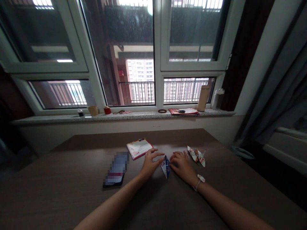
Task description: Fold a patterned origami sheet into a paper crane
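Note:
A small piece of folded paper (165, 168), blue and white with a pointed lower end, lies on the table between my two hands. My left hand (150, 163) comes in from its left, with thumb and forefinger at its upper edge and the other fingers stretched out. From the other side, my right hand (182, 165) has its bent fingers closed at the paper's right edge; the fingertips are partly hidden. Beyond my right hand sit folded paper figures (197, 156), white with red and dark print. A stack of printed paper sheets (139, 148) rests just past my left hand.
A phone (116, 168) with a blurred screen lies left of my left forearm on the brown table (79, 169). Along the windowsill (144, 115) stand a paper cup (93, 111), a red jar (107, 110), scissors (181, 111) on red papers, a tan bottle (203, 98) and a pale bottle (217, 99).

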Tool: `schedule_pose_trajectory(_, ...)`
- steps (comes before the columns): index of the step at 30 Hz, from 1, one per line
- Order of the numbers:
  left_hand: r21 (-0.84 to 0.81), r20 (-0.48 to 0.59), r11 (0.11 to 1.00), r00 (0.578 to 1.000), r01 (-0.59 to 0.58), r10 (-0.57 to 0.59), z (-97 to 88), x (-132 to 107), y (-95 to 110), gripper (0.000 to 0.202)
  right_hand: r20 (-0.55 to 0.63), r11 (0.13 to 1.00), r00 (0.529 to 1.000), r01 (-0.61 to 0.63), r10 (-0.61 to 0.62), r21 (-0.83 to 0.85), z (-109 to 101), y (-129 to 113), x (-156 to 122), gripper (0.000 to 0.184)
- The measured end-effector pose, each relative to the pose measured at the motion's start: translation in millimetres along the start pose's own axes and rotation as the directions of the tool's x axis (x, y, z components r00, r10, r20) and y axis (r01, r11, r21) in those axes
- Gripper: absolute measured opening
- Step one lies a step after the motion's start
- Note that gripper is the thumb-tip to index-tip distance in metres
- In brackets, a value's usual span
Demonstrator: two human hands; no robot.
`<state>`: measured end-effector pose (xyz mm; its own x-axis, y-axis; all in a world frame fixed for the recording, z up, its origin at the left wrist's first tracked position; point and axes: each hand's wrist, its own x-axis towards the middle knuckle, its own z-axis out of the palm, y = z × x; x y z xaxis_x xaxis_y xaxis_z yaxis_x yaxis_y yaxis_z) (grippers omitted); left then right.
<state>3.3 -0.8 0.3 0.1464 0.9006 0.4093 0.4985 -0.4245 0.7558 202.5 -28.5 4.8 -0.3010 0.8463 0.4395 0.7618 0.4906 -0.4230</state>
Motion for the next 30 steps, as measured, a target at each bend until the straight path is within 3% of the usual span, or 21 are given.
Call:
schedule_pose_trajectory(10, 0.27, 0.119, 0.963, 0.993, -0.02, -0.012, -2.6, -1.9, -6.2, 0.006, 0.034, 1.0, 0.999, -0.005, 0.006, -0.003, 0.2, 9.6, -0.9, 0.011)
schedule_pose_trajectory(19, 0.354, 0.26, 0.934, 0.964, -0.05, -0.047, -14.3, -0.5, -0.7, 0.014, 0.079, 1.0, 0.997, 0.011, -0.011, 0.012, -10.5, 6.5, -2.8, 0.022)
schedule_pose_trajectory(23, 0.376, 0.253, 0.924, 0.967, -0.07, -0.03, -11.8, -1.9, -1.3, 0.015, 0.062, 1.0, 0.998, -0.028, 0.028, 0.002, -7.4, 4.6, -0.6, 0.027)
schedule_pose_trajectory(26, 0.381, 0.233, 0.919, 0.972, -0.104, 0.014, -8.6, -4.3, -2.8, 0.01, 0.054, 0.999, 0.997, -0.048, 0.048, -0.005, -4.9, 3.5, 0.8, 0.022)
schedule_pose_trajectory(30, 0.363, 0.227, 0.925, 0.974, -0.109, 0.026, -7.6, -6.2, -2.2, 0.02, 0.079, 0.997, 0.994, -0.076, 0.073, 0.029, -4.6, 2.4, 1.2, 0.014)
